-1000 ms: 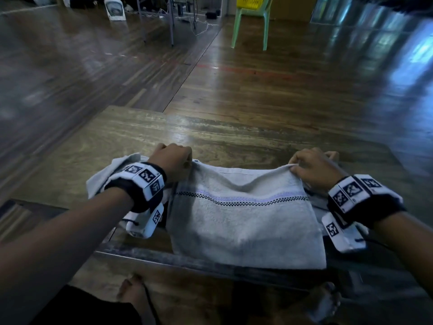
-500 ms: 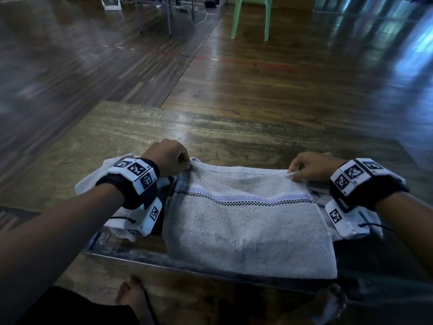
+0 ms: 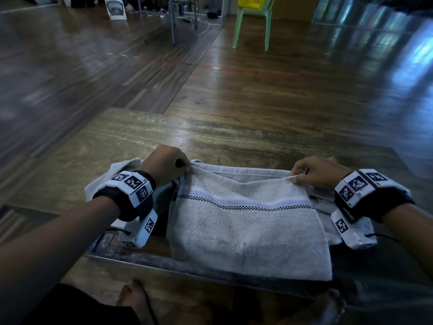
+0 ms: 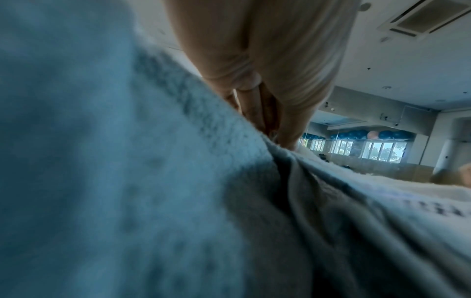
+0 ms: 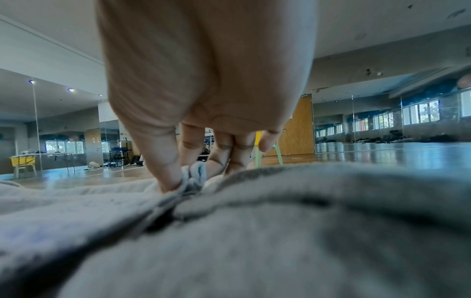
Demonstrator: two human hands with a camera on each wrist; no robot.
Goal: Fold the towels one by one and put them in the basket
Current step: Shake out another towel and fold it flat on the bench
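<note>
A grey towel (image 3: 246, 228) with a purple and black checked stripe lies on the wooden table (image 3: 210, 139), hanging over the near edge. My left hand (image 3: 185, 167) pinches its far left corner, and my right hand (image 3: 296, 178) pinches its far right corner, both lifted slightly. In the left wrist view the fingers (image 4: 257, 119) close on the towel (image 4: 153, 201) edge. In the right wrist view thumb and fingers (image 5: 173, 167) pinch a bunched fold of towel (image 5: 229, 231). More pale towels (image 3: 110, 174) lie under it. A yellow basket (image 3: 251, 1) sits on a far chair.
The green plastic chair (image 3: 250, 26) stands far across the shiny wooden floor (image 3: 281, 90). Metal table legs (image 3: 172, 22) and cables stand at the back. A fan-like white object (image 3: 116, 8) sits at the back left. My bare feet (image 3: 133, 294) show below the table edge.
Both hands have drawn the towel's far edge a little toward me, and that edge now stands raised and slack between them. The head view has shifted slightly.
</note>
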